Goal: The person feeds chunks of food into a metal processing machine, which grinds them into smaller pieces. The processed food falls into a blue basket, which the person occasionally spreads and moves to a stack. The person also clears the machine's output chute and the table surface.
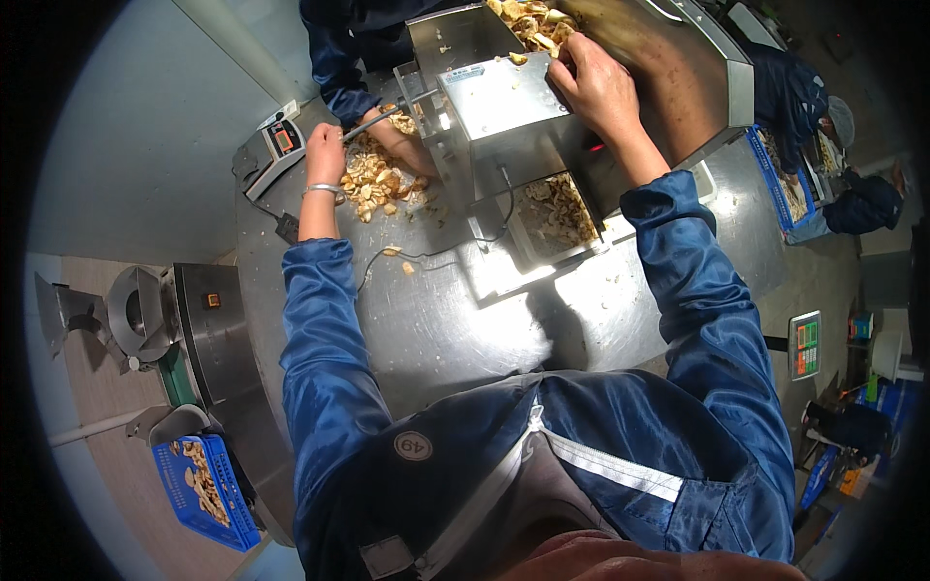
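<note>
My left hand (325, 156), with a bangle at its wrist, grips the end of a grey rod handle (374, 122) on the side of a stainless-steel machine (501, 98). My right hand (599, 91) rests with curled fingers on the machine's top, at the edge of a steel trough (683, 72). Pale brown dried slices (534, 25) lie by its fingertips; whether it pinches any is hidden. Below the machine a white bin (556, 218) holds smaller pieces. A pile of dried slices (378, 181) lies on the table beside my left hand.
Another person's arm (399, 145) reaches into the pile from across the steel table (429, 305). A digital scale (276, 149) stands at left, and a black cable (429, 254) crosses the tabletop. Blue crates (207, 494) hold slices. Co-workers (788, 94) are at the far right.
</note>
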`<state>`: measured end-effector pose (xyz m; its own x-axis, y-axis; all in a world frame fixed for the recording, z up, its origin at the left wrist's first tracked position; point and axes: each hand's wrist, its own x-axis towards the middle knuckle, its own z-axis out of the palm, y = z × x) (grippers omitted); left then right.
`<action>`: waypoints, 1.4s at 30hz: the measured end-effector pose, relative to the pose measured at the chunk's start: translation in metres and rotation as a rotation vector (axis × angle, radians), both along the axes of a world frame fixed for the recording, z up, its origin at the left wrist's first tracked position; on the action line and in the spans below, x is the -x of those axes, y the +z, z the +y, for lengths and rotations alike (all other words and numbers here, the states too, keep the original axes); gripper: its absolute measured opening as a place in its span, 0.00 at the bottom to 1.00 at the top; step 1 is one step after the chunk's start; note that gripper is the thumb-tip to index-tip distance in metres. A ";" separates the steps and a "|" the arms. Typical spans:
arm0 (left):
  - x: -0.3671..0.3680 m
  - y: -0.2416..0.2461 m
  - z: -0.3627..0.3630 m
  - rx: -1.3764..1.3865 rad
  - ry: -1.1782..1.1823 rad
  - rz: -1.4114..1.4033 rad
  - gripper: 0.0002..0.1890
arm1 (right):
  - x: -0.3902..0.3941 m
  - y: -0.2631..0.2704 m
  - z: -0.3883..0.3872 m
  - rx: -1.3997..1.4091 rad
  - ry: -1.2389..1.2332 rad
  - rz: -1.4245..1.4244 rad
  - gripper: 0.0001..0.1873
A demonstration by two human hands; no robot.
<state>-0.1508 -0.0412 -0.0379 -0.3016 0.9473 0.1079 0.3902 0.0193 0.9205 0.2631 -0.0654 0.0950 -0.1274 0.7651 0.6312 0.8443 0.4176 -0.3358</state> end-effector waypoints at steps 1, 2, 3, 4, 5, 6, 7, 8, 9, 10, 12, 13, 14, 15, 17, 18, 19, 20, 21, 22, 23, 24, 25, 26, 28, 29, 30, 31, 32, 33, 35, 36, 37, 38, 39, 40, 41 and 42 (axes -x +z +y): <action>-0.002 0.000 0.000 0.003 -0.001 -0.014 0.11 | 0.000 0.000 0.000 0.002 -0.002 0.002 0.10; -0.003 0.001 0.000 0.007 -0.002 -0.028 0.11 | 0.000 0.000 0.000 0.003 -0.003 0.003 0.10; -0.004 0.002 0.000 0.007 0.000 -0.024 0.11 | 0.000 0.000 0.000 0.005 -0.009 -0.002 0.10; -0.003 0.001 -0.001 0.007 0.003 -0.019 0.11 | 0.000 0.000 0.000 0.007 -0.013 -0.006 0.10; -0.002 0.000 -0.001 0.008 0.007 -0.014 0.11 | 0.001 0.000 0.000 0.009 -0.017 -0.010 0.10; -0.002 0.000 0.000 0.000 0.008 0.004 0.11 | 0.001 0.001 0.000 0.014 -0.015 -0.006 0.10; -0.003 0.001 0.000 -0.006 0.008 0.022 0.11 | 0.001 0.001 0.000 0.020 -0.013 -0.001 0.10; -0.004 0.003 -0.001 -0.012 0.009 0.040 0.11 | 0.000 0.001 0.000 0.027 -0.011 0.003 0.10; -0.006 0.004 -0.002 -0.005 0.009 0.030 0.11 | 0.000 0.000 0.000 0.028 -0.012 0.003 0.10; -0.006 0.005 -0.002 0.011 0.013 0.002 0.12 | 0.000 0.000 0.000 0.027 -0.014 0.002 0.10; -0.009 0.007 -0.001 0.041 0.020 -0.052 0.13 | -0.001 0.000 0.000 0.020 -0.021 -0.005 0.10; -0.007 0.003 0.000 0.013 -0.019 -0.027 0.11 | -0.001 0.000 -0.001 0.013 -0.021 -0.009 0.10; 0.001 -0.006 0.004 -0.019 -0.009 0.017 0.12 | 0.000 0.001 -0.001 0.006 -0.017 -0.011 0.10; 0.008 -0.015 0.009 -0.051 0.001 0.061 0.12 | 0.002 0.002 0.000 0.011 -0.013 -0.008 0.10; 0.011 -0.020 0.014 -0.084 0.004 0.107 0.12 | 0.001 0.002 -0.001 0.023 -0.018 -0.005 0.10; 0.012 -0.022 0.015 -0.087 0.005 0.111 0.12 | 0.001 0.002 0.000 0.020 -0.017 -0.007 0.10; 0.012 -0.022 0.016 -0.089 0.004 0.115 0.12 | 0.001 0.002 0.000 0.016 -0.016 -0.010 0.10; 0.012 -0.022 0.016 -0.070 0.019 0.117 0.13 | 0.001 0.002 0.000 0.013 -0.015 -0.012 0.10; 0.013 -0.021 0.015 -0.051 0.034 0.119 0.14 | 0.001 0.001 0.000 0.007 -0.014 -0.004 0.10; 0.009 -0.017 0.015 -0.033 0.046 0.121 0.15 | 0.000 0.001 0.000 0.009 -0.017 -0.018 0.11; 0.004 -0.013 0.013 -0.031 0.031 0.078 0.14 | -0.001 0.000 0.000 0.011 -0.020 -0.032 0.12; -0.002 -0.010 0.011 -0.030 0.016 0.035 0.13 | -0.002 -0.001 0.000 0.013 -0.023 -0.046 0.12; -0.004 -0.007 0.008 -0.028 0.006 -0.006 0.13 | -0.001 0.000 0.000 0.012 -0.020 -0.034 0.12; -0.003 -0.008 0.008 -0.046 0.014 0.033 0.13 | 0.000 0.001 -0.001 0.012 -0.017 -0.022 0.11; 0.001 -0.013 0.011 -0.084 0.033 0.112 0.13 | 0.001 0.001 -0.001 0.010 -0.009 -0.012 0.11; 0.006 -0.016 0.014 -0.129 0.032 0.149 0.13 | 0.002 0.002 -0.001 0.009 -0.004 -0.013 0.11; 0.011 -0.020 0.014 -0.116 0.032 0.120 0.13 | 0.003 0.002 0.000 0.008 0.002 -0.014 0.10; 0.006 -0.017 0.013 -0.102 0.022 0.088 0.13 | 0.002 0.001 -0.001 0.013 -0.004 -0.014 0.10; 0.001 -0.014 0.012 -0.087 0.012 0.055 0.12 | 0.001 0.001 -0.001 0.019 -0.009 -0.014 0.10; -0.005 -0.011 0.011 -0.067 0.026 0.050 0.12 | 0.000 0.001 -0.001 0.025 -0.014 -0.014 0.10; 0.004 -0.013 0.013 -0.014 0.041 0.085 0.13 | 0.000 0.001 0.000 0.016 -0.002 -0.017 0.10; 0.009 -0.014 0.014 0.012 0.048 0.103 0.14 | 0.000 0.001 0.000 0.012 0.005 -0.019 0.10; 0.006 -0.012 0.015 -0.053 0.034 0.119 0.13 | 0.000 0.001 0.000 0.015 0.001 -0.024 0.10; 0.004 -0.011 0.013 -0.022 0.030 0.067 0.13 | 0.000 0.001 0.000 0.019 -0.003 -0.028 0.10; 0.002 -0.010 0.011 0.009 0.027 0.015 0.13 | 0.001 0.001 0.000 0.022 -0.007 -0.033 0.10; -0.002 -0.004 0.007 0.039 0.025 -0.035 0.13 | 0.001 0.001 0.000 0.024 -0.007 -0.030 0.10; -0.003 -0.005 0.006 0.017 0.004 -0.058 0.12 | 0.001 0.002 -0.001 0.027 -0.007 -0.027 0.10; -0.005 -0.002 0.003 0.039 0.013 -0.085 0.12 | 0.001 0.002 -0.001 0.029 -0.006 -0.024 0.10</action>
<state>-0.1460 -0.0377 -0.0395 -0.3202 0.9463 0.0447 0.3106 0.0603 0.9486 0.2619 -0.0664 0.0966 -0.1375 0.7838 0.6056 0.8548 0.4027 -0.3272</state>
